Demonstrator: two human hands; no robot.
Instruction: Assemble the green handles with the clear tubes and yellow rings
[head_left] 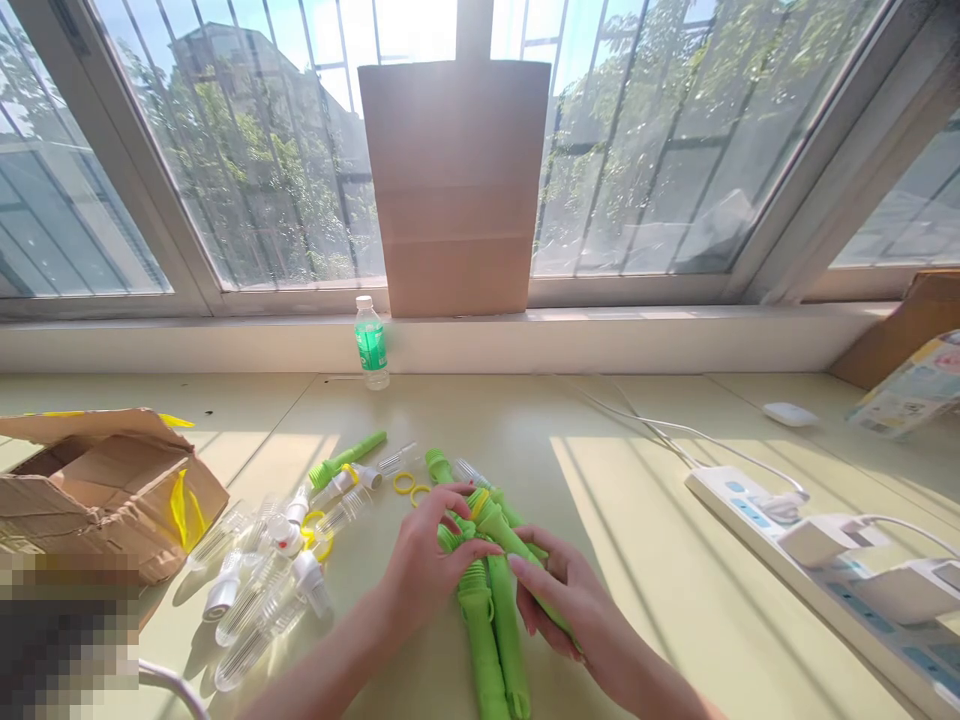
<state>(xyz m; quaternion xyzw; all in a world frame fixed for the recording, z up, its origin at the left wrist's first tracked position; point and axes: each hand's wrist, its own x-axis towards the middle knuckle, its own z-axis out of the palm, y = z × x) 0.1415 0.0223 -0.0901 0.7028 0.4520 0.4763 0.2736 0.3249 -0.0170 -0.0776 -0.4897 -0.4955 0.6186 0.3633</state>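
A bundle of several green plastic tubes point(495, 640) lies on the pale tabletop point(645, 560) in front of me. My left hand point(424, 560) curls its fingers over the top ends of the bundle. My right hand point(566, 595) closes on one green tube point(504, 532) at the bundle's right side. Left of the hands lie several clear plastic tubes with white caps point(262, 590), a single green tube point(346, 459) and yellow rings point(405, 483).
A torn cardboard box point(97, 490) sits at the left. A water bottle point(371, 343) and a brown cardboard sheet point(456, 180) stand by the window. A white power strip point(757, 505) with chargers and cables runs along the right.
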